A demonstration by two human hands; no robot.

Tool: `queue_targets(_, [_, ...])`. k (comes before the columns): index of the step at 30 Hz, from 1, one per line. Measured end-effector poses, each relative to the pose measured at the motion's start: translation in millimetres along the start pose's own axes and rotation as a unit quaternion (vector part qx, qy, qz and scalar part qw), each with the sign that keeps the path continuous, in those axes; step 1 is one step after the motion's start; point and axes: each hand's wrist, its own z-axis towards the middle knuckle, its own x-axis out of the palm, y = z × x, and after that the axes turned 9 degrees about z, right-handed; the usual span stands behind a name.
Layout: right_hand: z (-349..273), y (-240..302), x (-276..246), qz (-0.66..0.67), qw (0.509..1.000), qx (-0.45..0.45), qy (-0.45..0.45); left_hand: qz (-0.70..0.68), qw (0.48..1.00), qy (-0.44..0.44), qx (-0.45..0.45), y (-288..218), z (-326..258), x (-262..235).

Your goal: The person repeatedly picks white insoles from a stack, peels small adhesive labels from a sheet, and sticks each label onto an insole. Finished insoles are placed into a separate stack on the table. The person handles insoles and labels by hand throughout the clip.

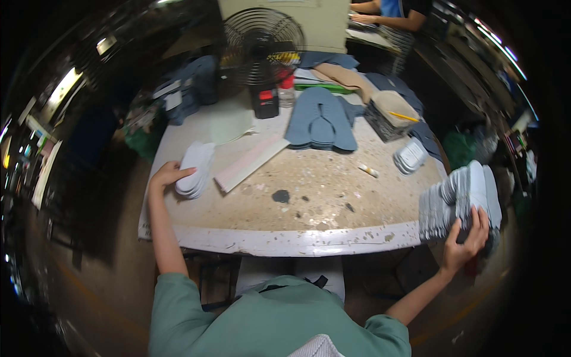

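My left hand [170, 174] is at the left side of the table, at the edge of a small stack of white insoles [198, 162]. Its thumb reaches over the top piece and the other fingers are partly hidden. At the right table corner, my right hand [467, 245] touches the near side of a tall stack of grey-white insoles [452, 193], its fingers stretched up and apart from the thumb. A smaller bundle of light insoles [410, 156] lies just beyond that stack.
Blue-grey cut sole pieces [321, 122] are piled at the table's far middle. A black fan [263, 50] stands behind, near a red-capped bottle [286, 89]. A folded pale sheet [253, 165], a small tube [368, 171] and a container with a yellow pen [389, 113] also lie there.
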Motion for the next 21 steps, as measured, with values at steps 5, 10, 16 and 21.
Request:
queue_targets(5, [-0.9, 29.9, 10.6, 0.061, 0.994, -0.036, -0.078, -0.116, 0.993, 0.023, 0.027, -19.0, -4.4, 10.9])
queue_targets(10, [12.6, 70.9, 36.6, 0.184, 0.979, -0.078, -0.039, -0.006, 0.986, -0.163, 0.021, -59.4, -33.2, 19.6])
queue_targets(16, [20.1, 139.7, 70.0, 0.386, 0.916, -0.092, 0.055, 0.023, 0.935, -0.265, 0.235, -145.6, -76.7, 22.7])
queue_targets(21, [6.6, 192.7, 127.4, 0.594, 0.79, 0.051, 0.142, 0.058, 0.905, -0.071, 0.416, -212.2, -70.2, 90.3])
